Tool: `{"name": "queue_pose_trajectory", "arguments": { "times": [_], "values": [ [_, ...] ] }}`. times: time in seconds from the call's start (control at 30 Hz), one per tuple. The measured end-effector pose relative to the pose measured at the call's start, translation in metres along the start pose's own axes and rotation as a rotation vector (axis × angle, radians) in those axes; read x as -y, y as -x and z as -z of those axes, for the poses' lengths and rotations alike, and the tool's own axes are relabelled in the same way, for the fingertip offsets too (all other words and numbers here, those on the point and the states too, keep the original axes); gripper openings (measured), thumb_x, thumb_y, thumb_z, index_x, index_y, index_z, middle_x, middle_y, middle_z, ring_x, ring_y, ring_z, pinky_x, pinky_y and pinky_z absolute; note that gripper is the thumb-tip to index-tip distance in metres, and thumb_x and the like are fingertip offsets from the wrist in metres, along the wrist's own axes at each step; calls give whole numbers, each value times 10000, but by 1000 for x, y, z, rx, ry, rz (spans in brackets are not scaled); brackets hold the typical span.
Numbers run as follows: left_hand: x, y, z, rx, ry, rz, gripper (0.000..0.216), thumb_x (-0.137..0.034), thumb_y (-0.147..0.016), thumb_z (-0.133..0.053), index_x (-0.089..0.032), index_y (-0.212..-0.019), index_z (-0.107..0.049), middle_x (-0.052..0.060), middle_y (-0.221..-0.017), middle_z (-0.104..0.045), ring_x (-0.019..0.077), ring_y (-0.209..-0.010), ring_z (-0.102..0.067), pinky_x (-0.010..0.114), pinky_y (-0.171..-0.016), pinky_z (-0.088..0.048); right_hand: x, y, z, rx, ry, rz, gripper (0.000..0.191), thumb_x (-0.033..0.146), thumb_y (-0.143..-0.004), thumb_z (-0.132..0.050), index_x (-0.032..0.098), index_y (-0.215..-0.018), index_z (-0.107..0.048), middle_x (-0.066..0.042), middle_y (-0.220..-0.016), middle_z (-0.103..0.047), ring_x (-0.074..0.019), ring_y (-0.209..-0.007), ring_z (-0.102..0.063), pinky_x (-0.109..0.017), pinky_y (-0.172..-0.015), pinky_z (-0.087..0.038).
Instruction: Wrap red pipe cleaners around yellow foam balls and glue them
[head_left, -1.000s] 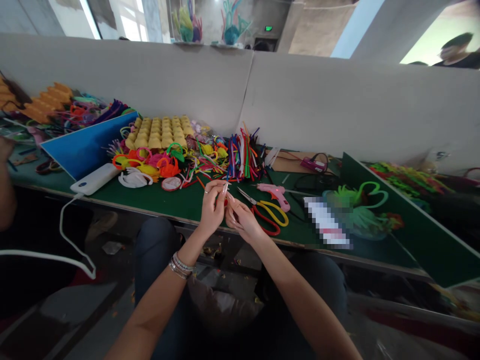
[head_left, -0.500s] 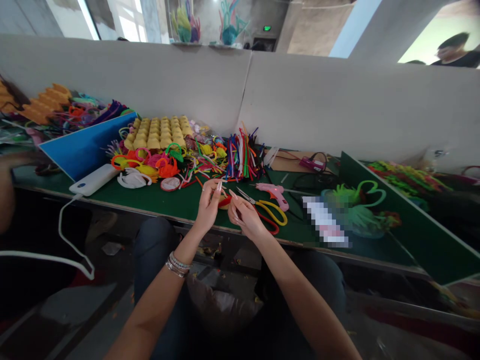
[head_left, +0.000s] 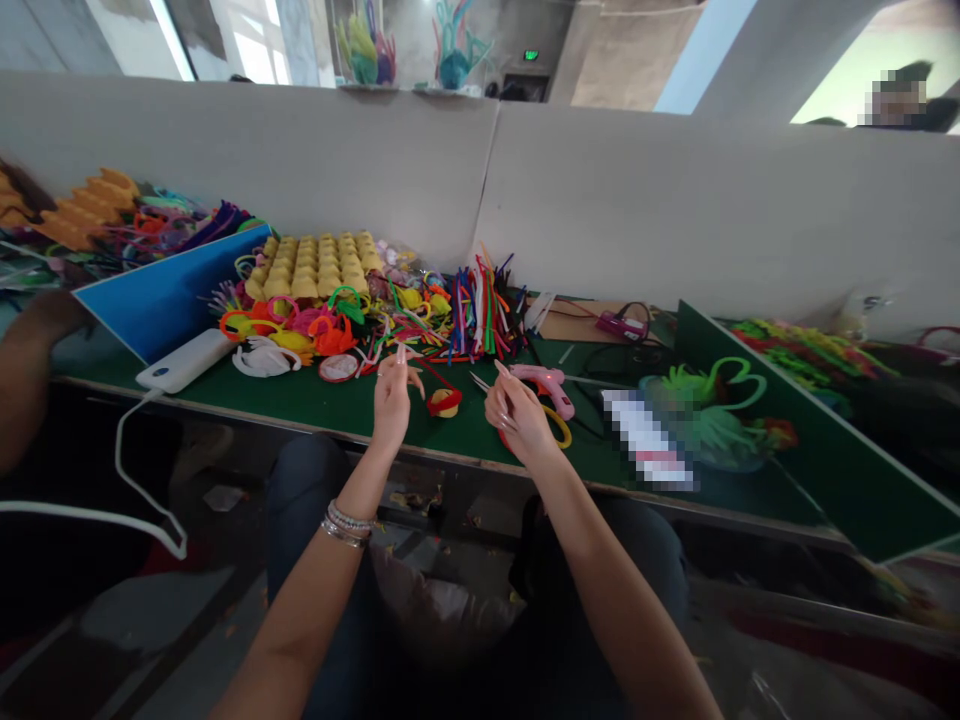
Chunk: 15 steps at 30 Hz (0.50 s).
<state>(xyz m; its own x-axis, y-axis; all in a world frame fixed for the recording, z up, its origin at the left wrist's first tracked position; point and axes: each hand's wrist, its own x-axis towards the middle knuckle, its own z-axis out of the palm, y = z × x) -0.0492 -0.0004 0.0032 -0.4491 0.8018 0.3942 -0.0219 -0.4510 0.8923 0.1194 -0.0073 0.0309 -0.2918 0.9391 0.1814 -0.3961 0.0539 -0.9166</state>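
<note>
My left hand (head_left: 392, 405) is raised over the table's front part with fingers extended and thumb apart, holding nothing. To its right, a red fuzzy pipe cleaner (head_left: 454, 397) lies bent around a small tan rounded piece (head_left: 444, 405), touched by neither hand. My right hand (head_left: 519, 412) hovers over the scissors, its fingers loosely curved and partly apart; I see nothing held in it. The scissor blades (head_left: 480, 382) point left from under that hand, and part of the yellow handle (head_left: 561, 428) shows beyond it. Just behind lies a pink glue gun (head_left: 551, 388).
Bundled pipe cleaners (head_left: 484, 312) stand behind my hands. To the left are a yellow egg-crate tray (head_left: 313, 265), fuzzy coloured figures (head_left: 330, 333), a white power bank (head_left: 186, 362) and a blue divider board (head_left: 180, 290). A green board (head_left: 817, 440) rises at right. Another person's arm (head_left: 34, 350) is far left.
My hands have moved apart, the left one leftward and the right one over the scissors. The red pipe cleaner with the tan piece, formerly between my fingers, now lies on the table.
</note>
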Motion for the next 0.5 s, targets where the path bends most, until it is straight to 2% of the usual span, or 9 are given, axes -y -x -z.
{"name": "queue_pose_trajectory", "arguments": {
  "times": [0.07,0.13,0.2,0.27,0.3,0.37,0.43,0.5],
  "values": [
    [0,-1,1,-18,-41,-25,396,-521,-818,-488,-184,-656,-620,47,-860,-597,157,-861,-562,279,-792,-430,0,-1,1,-4,-1,5,477,466,-800,-580,189,-471,-373,75,-352,-290,-36,-312,-207,-213,-330,-114],
    [1,-2,1,-46,-89,-41,311,-487,-780,-566,-194,-845,-650,57,-1043,-589,157,-894,-564,276,-786,-440,0,-1,2,-6,-5,9,482,462,-803,-581,184,-472,-370,75,-355,-294,-31,-308,-212,-208,-325,-116],
    [3,-3,1,-64,-103,0,358,-462,-772,-585,-221,-1037,-599,68,-1170,-551,152,-905,-568,273,-765,-450,0,-1,2,-6,-8,9,485,461,-807,-579,183,-472,-366,75,-355,-294,-30,-305,-219,-207,-323,-119],
    [5,-4,1,-35,-116,70,377,-463,-800,-538,-212,-1081,-559,84,-1162,-554,158,-913,-573,282,-761,-455,1,-1,2,-3,-8,10,483,460,-812,-574,184,-472,-368,74,-355,-296,-30,-305,-224,-207,-324,-125],
    [7,-3,1,15,-149,95,385,-468,-802,-529,-202,-1080,-549,90,-1138,-561,165,-920,-574,291,-764,-456,2,-1,3,-2,-8,12,480,457,-813,-573,184,-473,-372,74,-355,-296,-30,-306,-225,-207,-326,-129],
    [7,0,3,192,-288,104,456,-486,-758,-580,-198,-1108,-523,93,-1110,-565,185,-942,-569,317,-787,-452,3,-1,4,-4,-7,17,474,450,-809,-579,184,-470,-383,75,-354,-300,-29,-306,-229,-208,-329,-138],
    [4,7,6,384,-488,34,619,-509,-656,-680,-219,-1165,-481,86,-1118,-556,219,-1006,-543,360,-851,-428,4,-2,6,-15,-8,21,472,449,-797,-595,182,-466,-391,75,-354,-304,-27,-305,-228,-210,-331,-140],
    [1,14,7,500,-700,-84,734,-524,-558,-744,-239,-1175,-468,80,-1141,-536,262,-1093,-486,419,-944,-360,5,-2,7,-34,-16,19,462,449,-780,-614,180,-468,-403,75,-358,-318,-25,-303,-228,-211,-330,-138]
  ]
}}
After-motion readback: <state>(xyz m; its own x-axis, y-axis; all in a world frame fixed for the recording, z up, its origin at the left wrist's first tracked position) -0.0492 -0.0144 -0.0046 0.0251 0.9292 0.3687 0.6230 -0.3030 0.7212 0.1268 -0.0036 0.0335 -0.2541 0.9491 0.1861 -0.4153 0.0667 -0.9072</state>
